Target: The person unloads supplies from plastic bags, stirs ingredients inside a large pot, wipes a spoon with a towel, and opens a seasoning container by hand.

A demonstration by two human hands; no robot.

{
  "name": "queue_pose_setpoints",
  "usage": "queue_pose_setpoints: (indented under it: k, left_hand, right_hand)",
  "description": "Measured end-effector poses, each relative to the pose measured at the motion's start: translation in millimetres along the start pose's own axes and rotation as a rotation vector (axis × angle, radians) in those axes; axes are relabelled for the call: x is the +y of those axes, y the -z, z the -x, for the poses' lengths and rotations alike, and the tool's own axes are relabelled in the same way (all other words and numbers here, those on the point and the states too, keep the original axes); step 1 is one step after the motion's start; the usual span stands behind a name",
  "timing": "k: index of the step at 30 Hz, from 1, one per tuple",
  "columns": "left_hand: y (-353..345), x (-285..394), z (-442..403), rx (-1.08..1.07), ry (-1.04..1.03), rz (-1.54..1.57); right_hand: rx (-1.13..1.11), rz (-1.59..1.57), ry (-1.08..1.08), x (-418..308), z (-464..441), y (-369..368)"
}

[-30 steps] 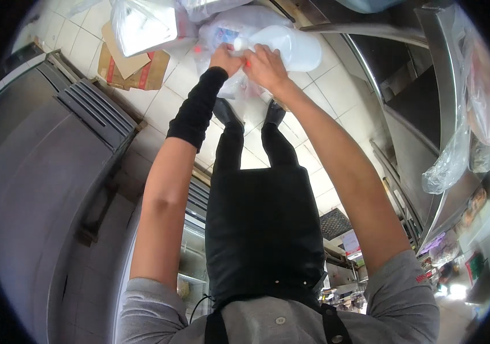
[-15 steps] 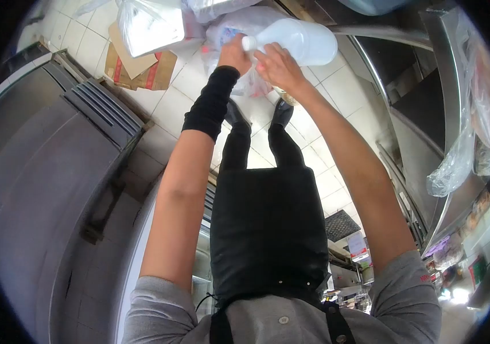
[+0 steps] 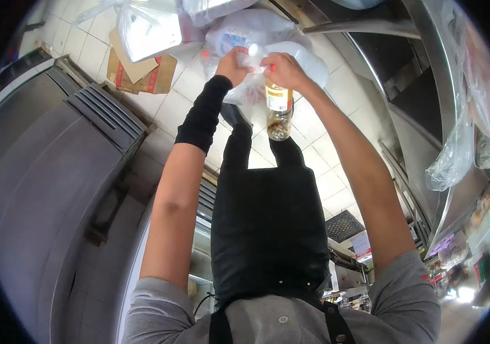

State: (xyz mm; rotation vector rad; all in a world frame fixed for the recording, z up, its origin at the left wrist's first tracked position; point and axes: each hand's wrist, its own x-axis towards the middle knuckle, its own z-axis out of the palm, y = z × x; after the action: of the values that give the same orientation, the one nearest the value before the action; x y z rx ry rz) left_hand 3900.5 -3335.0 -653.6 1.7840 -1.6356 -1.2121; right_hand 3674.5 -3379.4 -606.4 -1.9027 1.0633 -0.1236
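Note:
My right hand [image 3: 284, 70] is closed around the neck of a clear bottle [image 3: 279, 103] with a yellow and white label, a bit of red showing at its top. The bottle hangs upright and holds some dark bits near its base. To its left, my left hand [image 3: 235, 67] pinches the rim of a translucent plastic bag [image 3: 251, 26]. A white plastic jug [image 3: 312, 64] leans behind my right hand, at the bag; whether it is fully inside I cannot tell. Its white cap [image 3: 254, 50] shows between my hands.
A filled white bag [image 3: 150, 34] stands at the upper left beside flattened cardboard [image 3: 142, 71] on the tiled floor. A grey metal appliance [image 3: 44, 172] is on the left. On the right is a steel counter [image 3: 417, 114] with clear plastic bags [image 3: 454, 166] hanging from it.
The white jug has dropped back and right behind my right hand. The clear bottle, mostly hidden before, now hangs in full view from my right hand. My left hand has shifted slightly down.

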Motion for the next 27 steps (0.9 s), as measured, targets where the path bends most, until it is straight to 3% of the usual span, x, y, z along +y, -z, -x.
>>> queue_pose_setpoints:
  k: [4,7,11,14,16,19,21,24,25,27]
  left_hand:
    - [-6.6,-9.9,-5.3,0.061,0.008,0.024]
    - [-12.5,-5.9,-5.5,0.162,0.038,0.003]
    - [-20.5,3.6,-2.4,0.288,0.05,-0.172]
    - [-12.2,9.1,-5.4,0.156,0.196,-0.18]
    - [-7.2,16.6,-0.5,0.171,0.216,-0.048]
    - [-31.7,6.0,5.7,0.102,0.284,0.251]
    - [-25.5,42.9,15.2,0.072,0.68,0.689]
    - [-55.8,66.9,40.5,0.85,0.584,-0.182]
    - [-49.7,96.6,50.7,0.998,0.739,-0.249]
    - [-74.2,43.9,66.0,0.555,0.784,0.249]
  right_hand:
    - [-0.094,0.05,0.107,3.3,15.1,13.3]
    - [0.098,0.062,0.284,4.1,33.0,14.2]
    - [0.021,0.063,0.27,-22.2,50.3,49.1]
    - [-0.011,0.064,0.272,-34.4,54.6,59.1]
    - [-0.142,0.116,0.166,-37.9,50.4,64.5]
    - [-0.16,0.021,-0.079,-32.9,38.6,50.9]
    - [-0.184,0.061,-0.091,-21.8,28.6,35.5]
    - [-0.274,0.013,-0.09,-16.3,22.9,24.8]
    - [-0.311,-0.019,-0.085,-17.7,23.7,24.2]
    - [-0.348,0.0,-0.049,-23.5,27.6,28.6]
